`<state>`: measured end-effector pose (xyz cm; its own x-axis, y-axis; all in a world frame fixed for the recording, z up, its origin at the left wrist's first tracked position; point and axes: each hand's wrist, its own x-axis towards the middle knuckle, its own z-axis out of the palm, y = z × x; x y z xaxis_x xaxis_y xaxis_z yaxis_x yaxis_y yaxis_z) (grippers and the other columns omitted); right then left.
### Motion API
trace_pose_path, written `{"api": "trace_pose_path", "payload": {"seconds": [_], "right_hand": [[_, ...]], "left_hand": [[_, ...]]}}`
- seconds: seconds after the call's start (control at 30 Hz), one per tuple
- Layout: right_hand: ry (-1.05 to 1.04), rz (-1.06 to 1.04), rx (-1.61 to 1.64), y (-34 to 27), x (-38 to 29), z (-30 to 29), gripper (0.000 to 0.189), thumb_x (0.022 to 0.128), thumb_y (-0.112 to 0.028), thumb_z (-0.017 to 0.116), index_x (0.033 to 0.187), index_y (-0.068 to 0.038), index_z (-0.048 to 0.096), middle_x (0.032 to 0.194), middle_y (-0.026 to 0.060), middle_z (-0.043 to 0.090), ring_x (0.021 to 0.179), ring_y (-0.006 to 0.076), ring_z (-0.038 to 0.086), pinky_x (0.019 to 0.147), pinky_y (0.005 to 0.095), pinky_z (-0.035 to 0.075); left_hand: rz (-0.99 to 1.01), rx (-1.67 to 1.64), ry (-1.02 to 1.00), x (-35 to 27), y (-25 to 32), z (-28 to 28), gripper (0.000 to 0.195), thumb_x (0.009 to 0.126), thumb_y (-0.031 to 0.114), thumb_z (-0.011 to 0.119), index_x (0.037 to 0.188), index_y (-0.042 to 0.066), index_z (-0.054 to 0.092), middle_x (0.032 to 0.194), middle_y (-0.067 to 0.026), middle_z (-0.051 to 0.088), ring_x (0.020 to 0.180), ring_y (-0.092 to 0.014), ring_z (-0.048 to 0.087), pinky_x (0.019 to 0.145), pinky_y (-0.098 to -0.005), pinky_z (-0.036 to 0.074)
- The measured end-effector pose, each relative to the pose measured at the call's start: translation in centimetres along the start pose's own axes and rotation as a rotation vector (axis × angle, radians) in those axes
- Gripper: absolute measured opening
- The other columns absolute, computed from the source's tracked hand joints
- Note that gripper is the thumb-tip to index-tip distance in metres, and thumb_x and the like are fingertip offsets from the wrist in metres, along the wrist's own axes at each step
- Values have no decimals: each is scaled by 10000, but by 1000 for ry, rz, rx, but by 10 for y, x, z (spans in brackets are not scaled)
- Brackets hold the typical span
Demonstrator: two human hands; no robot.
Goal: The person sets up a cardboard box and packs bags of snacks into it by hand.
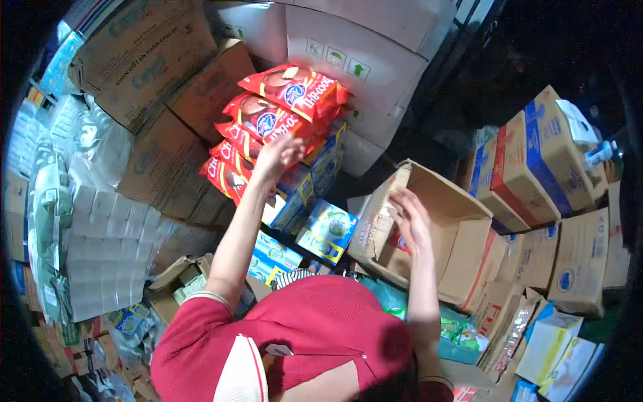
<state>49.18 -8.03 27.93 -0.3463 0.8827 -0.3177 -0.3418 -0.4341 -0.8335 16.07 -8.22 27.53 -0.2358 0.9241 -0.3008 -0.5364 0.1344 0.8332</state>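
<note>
Several red plastic packs of chocolate snacks (296,93) are stacked in overlapping layers on blue-and-yellow boxes (329,151). My left hand (282,153) is at the front of the stack, its fingers loosely bent and holding nothing that I can see; whether it touches a pack is unclear. To the right stands an open cardboard box (467,221), tilted in the view. My right hand (413,218) is over its near left edge, fingers apart and empty. Below that hand a small red item (402,244) shows inside the box, mostly hidden.
Big cartons (351,55) stand behind the packs, and brown cartons (155,65) rise at left beside plastic-wrapped white packs (108,246). Taped cartons (537,161) are stacked at right. A blue box (327,231) lies between my arms. An open carton (188,284) sits by my left elbow.
</note>
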Motion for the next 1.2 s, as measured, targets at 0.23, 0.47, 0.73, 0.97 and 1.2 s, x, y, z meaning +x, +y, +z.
{"api": "trace_pose_path", "payload": {"seconds": [0.23, 0.47, 0.73, 0.97, 1.2], "right_hand": [[-151, 195, 118, 33, -30, 36, 251, 871, -125, 422, 1100, -33, 469, 1057, 123, 536, 986, 211, 518, 842, 333, 423], [-1, 148, 111, 37, -51, 16, 275, 875, -117, 398, 1125, -4, 423, 1081, 189, 496, 1015, 276, 497, 863, 390, 421], [-7, 166, 180, 48, -55, 6, 280, 878, -136, 408, 1127, -14, 435, 1047, 146, 530, 955, 227, 530, 833, 349, 443], [-362, 397, 800, 40, -51, 44, 602, 817, -504, 403, 1230, -69, 347, 1178, 148, 444, 1100, 309, 409, 963, 457, 280], [70, 339, 684, 65, -54, -18, 554, 735, -423, 602, 1121, -49, 468, 1094, 138, 532, 1006, 239, 515, 885, 408, 394]], "left_hand": [[-573, -585, 36, 99, -18, 25, 769, 714, 379, 646, 1212, -31, 226, 1228, -225, 345, 1089, -372, 408, 894, -488, 364], [-255, -317, 142, 155, -17, 2, 273, 820, 379, 500, 896, 127, 432, 882, -65, 555, 835, -258, 547, 730, -395, 440], [256, -148, -33, 12, 113, 49, 127, 793, 217, 549, 822, 94, 563, 726, 7, 556, 695, -161, 550, 696, -344, 444], [172, -243, -546, -106, 86, 25, 186, 743, 124, 502, 892, 13, 504, 645, 0, 441, 540, -97, 399, 484, -220, 365], [-382, -34, -542, -79, -52, 50, 126, 739, 141, 530, 816, 41, 539, 668, -6, 508, 608, -89, 461, 623, -223, 359]]}}
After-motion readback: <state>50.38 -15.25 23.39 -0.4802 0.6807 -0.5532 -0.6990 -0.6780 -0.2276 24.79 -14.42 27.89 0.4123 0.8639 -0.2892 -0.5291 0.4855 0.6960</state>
